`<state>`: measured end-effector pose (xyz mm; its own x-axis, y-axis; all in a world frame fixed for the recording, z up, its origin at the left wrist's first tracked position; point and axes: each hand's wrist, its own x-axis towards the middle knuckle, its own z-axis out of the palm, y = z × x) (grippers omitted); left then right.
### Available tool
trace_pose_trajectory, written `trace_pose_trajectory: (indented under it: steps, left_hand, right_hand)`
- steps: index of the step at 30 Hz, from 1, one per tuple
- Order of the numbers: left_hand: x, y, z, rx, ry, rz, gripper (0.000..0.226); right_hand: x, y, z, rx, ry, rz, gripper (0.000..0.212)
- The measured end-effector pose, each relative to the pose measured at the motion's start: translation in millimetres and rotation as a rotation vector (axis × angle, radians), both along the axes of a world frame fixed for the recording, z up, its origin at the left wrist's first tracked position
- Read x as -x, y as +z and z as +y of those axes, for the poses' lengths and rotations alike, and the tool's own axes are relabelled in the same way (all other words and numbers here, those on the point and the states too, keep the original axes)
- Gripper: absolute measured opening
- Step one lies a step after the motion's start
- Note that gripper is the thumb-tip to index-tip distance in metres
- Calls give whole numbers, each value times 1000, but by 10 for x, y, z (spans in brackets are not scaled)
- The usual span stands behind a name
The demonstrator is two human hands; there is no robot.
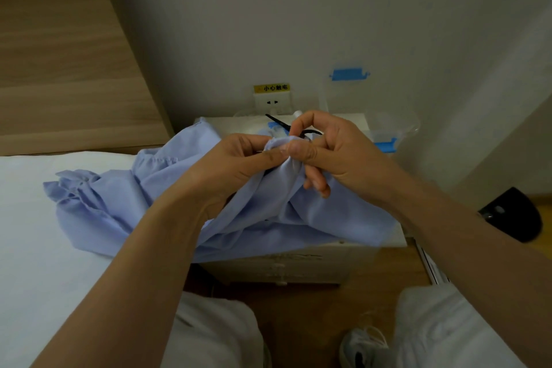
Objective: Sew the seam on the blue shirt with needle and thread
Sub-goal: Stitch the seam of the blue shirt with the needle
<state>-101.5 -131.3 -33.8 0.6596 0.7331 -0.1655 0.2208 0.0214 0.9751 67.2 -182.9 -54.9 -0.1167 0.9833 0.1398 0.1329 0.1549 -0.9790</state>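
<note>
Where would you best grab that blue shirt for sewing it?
Probably at the raised fold of the blue shirt, pinched from both sides as the left hand and right hand do: the rest drapes slack over the nightstand and bed.

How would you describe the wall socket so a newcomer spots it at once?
Find the white nightstand draped with the blue shirt, against the pale wall. Just above its back edge sits the socket, a white plate. Unlike the clear lid with a blue clip to its right, it has a yellow warning label above it.
</note>
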Motion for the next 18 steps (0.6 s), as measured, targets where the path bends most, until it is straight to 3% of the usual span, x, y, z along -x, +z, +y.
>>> trace_pose_trajectory:
  steps: [4, 8, 12, 18]
  left_hand:
    - [-19, 19, -8, -49, 57, -26, 25]
    - [-8, -46, 21, -97, 112, -12, 21]
    - [-38, -70, 19, -130, 160, 12, 23]
    - [-44, -136, 2, -224, 223, 63, 34]
  right_hand:
    - [-12, -28, 38, -56, -112, 26, 33]
    - [-48, -31, 56, -427, -318, -260, 21]
    - [-13, -59, 82, -560, -267, -411, 6]
    - [41, -66, 96, -719, -228, -497, 7]
